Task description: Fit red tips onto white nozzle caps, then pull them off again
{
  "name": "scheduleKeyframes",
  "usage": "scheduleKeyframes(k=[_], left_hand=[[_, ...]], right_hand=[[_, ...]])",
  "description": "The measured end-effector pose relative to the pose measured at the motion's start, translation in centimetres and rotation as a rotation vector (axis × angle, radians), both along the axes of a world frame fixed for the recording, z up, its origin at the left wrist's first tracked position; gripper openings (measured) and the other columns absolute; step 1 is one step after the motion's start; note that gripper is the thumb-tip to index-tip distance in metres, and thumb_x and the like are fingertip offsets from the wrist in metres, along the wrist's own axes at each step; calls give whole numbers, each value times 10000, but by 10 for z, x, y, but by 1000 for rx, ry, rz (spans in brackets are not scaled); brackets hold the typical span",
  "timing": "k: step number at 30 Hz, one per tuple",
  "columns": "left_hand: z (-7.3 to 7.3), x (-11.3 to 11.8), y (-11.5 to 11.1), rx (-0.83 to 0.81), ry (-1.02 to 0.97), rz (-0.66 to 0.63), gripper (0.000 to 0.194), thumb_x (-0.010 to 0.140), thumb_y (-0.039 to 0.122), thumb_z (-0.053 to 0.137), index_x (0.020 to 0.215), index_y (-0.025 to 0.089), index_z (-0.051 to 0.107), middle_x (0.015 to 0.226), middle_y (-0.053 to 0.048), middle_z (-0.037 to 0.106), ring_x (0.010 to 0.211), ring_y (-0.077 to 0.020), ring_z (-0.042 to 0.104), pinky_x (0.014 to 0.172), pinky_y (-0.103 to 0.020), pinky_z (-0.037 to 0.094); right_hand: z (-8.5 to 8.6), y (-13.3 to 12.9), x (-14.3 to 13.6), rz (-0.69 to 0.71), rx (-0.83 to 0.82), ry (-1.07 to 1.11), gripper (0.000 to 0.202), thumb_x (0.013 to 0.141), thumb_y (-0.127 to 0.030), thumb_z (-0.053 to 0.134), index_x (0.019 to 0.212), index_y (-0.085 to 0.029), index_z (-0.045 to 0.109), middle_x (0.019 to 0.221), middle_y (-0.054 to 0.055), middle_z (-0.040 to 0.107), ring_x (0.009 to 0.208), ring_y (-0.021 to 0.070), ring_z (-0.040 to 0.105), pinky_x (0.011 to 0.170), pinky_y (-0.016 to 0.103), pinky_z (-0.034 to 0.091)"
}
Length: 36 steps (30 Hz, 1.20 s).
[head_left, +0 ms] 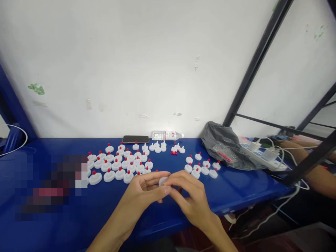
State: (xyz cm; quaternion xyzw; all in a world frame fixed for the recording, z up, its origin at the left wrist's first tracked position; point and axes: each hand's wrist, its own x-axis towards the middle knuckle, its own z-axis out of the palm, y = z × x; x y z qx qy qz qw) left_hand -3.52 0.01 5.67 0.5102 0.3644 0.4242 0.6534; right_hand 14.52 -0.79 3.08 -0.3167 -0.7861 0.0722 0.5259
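Over the glossy blue worktop (225,190), my left hand (143,189) and right hand (191,196) grasping one round translucent cap (162,181), red-tipped white plastic caps (120,174) beyond.

Counter (236,190) is showing blue; on it, most white caps (109,176) are bearing red tips (109,170), a bag (219,135) appearing dark grey.

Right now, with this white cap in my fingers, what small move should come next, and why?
I'd probably turn the white cap to show its top: your left hand and right hand hide whether it has a red tip, and both red-tipped caps and bare caps stand beyond.
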Motion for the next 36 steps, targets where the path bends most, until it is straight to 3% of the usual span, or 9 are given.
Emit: scheduleKeyframes(k=[6,10,13,17,22,27,32,36], left_hand=[[0,-1,0,26,9,7,488,679,376,887,1118,179,802,776,-24,751,622,-103,543,608,-233,480],[-3,3,1,85,11,-2,497,713,407,851,1131,147,782,780,-37,744,600,-114,563,599,-255,524],[-7,8,2,140,34,-66,497,769,449,803,1157,145,738,908,-70,752,658,-136,619,606,-258,551],[-11,11,1,220,164,-29,419,897,462,654,1210,184,670,1129,-110,718,871,-206,700,622,-258,564],[-12,10,-1,399,454,18,290,965,360,504,1028,183,726,834,-52,726,681,-167,667,602,-258,494],[-18,11,0,499,597,1,345,1000,363,437,1098,207,728,661,7,636,555,-138,545,548,-253,391],[-26,12,1,539,685,-7,360,1007,359,423,1102,217,740,623,20,579,544,-139,493,542,-258,341],[-24,13,0,505,648,-55,369,1004,383,426,1092,215,742,628,15,600,536,-135,479,532,-254,331]], right_hand=[[0,-4,0,-3,-11,-1,205,930,-100,672,1058,-256,706,948,13,734,831,150,671,689,249,529],[2,-5,0,-22,-34,-24,187,922,-97,655,1019,-244,719,908,19,720,791,149,667,667,252,526],[11,-6,7,-30,-37,-99,178,927,-119,642,1039,-232,721,922,31,729,784,153,673,694,266,535],[31,-12,37,-113,-198,-217,134,965,-234,626,1031,-251,740,892,20,748,693,143,651,625,252,521],[47,-15,92,-339,-363,-255,136,943,-341,652,965,-266,763,917,15,774,708,169,682,613,259,537],[41,-4,132,-489,-468,-298,183,917,-400,656,938,-260,771,927,29,783,740,202,697,650,296,531],[24,15,153,-444,-627,-353,146,884,-348,656,900,-235,747,903,35,785,782,216,713,746,315,521],[20,18,156,-464,-585,-321,218,889,-432,665,946,-242,756,935,35,788,805,222,712,764,322,518]])
